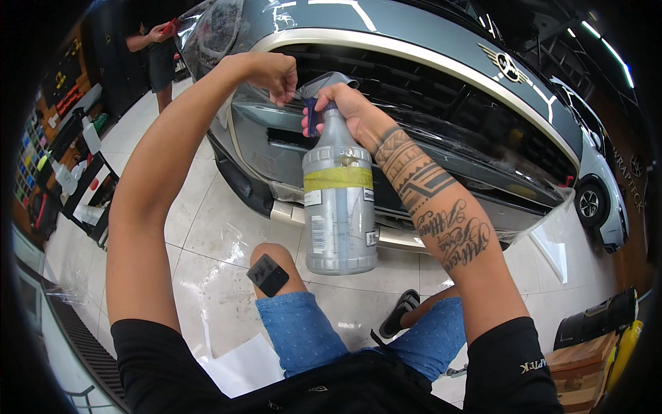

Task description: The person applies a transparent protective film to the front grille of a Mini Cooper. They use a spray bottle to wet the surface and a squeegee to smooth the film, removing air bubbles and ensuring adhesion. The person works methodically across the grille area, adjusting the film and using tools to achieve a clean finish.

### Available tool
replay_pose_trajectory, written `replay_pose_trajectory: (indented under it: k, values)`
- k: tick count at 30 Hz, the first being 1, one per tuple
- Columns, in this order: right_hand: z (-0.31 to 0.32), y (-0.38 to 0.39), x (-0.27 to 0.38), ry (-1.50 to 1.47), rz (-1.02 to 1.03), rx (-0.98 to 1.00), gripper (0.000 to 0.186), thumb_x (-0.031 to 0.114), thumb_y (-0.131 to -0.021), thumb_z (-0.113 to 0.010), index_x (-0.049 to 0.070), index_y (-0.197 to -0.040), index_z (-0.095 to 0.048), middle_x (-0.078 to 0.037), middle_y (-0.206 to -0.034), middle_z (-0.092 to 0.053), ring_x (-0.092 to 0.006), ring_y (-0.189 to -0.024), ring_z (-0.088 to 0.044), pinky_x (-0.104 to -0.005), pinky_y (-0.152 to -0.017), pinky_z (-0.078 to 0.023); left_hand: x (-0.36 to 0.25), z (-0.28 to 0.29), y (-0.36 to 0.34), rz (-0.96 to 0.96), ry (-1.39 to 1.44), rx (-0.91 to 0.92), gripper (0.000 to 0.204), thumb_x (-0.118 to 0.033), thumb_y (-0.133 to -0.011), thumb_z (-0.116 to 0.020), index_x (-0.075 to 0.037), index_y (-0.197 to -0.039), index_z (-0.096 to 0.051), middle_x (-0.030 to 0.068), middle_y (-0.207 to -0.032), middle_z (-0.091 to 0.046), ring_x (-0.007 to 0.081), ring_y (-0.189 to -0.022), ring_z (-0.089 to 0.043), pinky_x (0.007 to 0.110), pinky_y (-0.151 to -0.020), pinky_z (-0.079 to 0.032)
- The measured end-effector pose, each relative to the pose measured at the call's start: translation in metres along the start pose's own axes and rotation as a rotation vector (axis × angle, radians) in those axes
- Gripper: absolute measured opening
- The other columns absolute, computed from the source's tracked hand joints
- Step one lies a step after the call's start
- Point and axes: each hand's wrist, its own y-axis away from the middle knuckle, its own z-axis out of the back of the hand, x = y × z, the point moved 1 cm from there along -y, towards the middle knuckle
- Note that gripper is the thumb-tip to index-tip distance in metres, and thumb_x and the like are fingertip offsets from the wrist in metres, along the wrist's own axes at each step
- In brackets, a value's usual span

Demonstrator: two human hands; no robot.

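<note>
My right hand (338, 107) is wrapped round the neck of a grey spray bottle (338, 207) with a blue trigger and a yellow band, fingers at the trigger. The bottle hangs upright in front of the car's bumper (276, 117). Up and to the left, my left hand (276, 77) is bent down at the wrist with its fingers pinched together. They seem to grip a thin edge of clear film (215, 31), which lies wrinkled over the car's front and hangs loose at the lower right. A flat black squeegee card (267, 274) rests on my left knee.
The car's dark grille (441, 103) stretches across in front of me. At the left a black cart (93, 186) carries several bottles. Another person's hand (162, 33) holds something red at the far left. A wooden stool (583, 366) stands at the lower right.
</note>
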Motion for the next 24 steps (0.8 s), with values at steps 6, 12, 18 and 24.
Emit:
replay_pose_trajectory:
  k: [6,12,18,24]
  values:
    - [-0.004,-0.008,-0.001,-0.152,0.015,0.135,0.039,0.004,-0.067,-0.049,-0.016,-0.099,-0.056,-0.034,-0.101,-0.065,-0.0438,-0.091,-0.069,-0.0415,-0.069,-0.066,0.025,-0.004,0.029,0.17,-0.386,-0.118,0.021,-0.005,-0.065,-0.076,-0.012,-0.084,-0.077,0.0076,-0.08,-0.073,0.0257,-0.08,-0.071,0.039,-0.07,-0.055]
    - [-0.012,-0.005,0.002,-0.035,0.065,0.096,0.039,0.004,-0.069,-0.048,-0.016,-0.102,-0.054,-0.031,-0.101,-0.065,-0.0407,-0.088,-0.07,-0.038,-0.061,-0.066,0.044,0.002,0.014,0.167,-0.199,-0.05,0.014,-0.003,-0.071,-0.071,-0.006,-0.084,-0.077,0.0079,-0.08,-0.074,0.0207,-0.073,-0.071,0.034,-0.064,-0.056]
    - [-0.009,-0.002,0.0,-0.053,-0.007,0.142,0.043,0.003,-0.07,-0.047,-0.014,-0.109,-0.054,-0.03,-0.102,-0.065,-0.0407,-0.092,-0.07,-0.0381,-0.061,-0.066,0.042,0.017,0.022,0.263,-0.193,-0.021,0.014,-0.006,-0.078,-0.069,-0.008,-0.09,-0.077,0.0113,-0.088,-0.074,0.0256,-0.076,-0.072,0.036,-0.067,-0.058]
    - [-0.018,0.012,-0.001,0.078,0.004,0.088,0.044,0.003,-0.069,-0.048,-0.012,-0.11,-0.055,-0.027,-0.102,-0.067,-0.0386,-0.089,-0.071,-0.0363,-0.063,-0.065,0.032,-0.043,0.042,0.287,-0.456,-0.543,0.013,-0.013,-0.086,-0.058,-0.011,-0.092,-0.069,0.0094,-0.092,-0.07,0.0309,-0.088,-0.069,0.042,-0.072,-0.056]
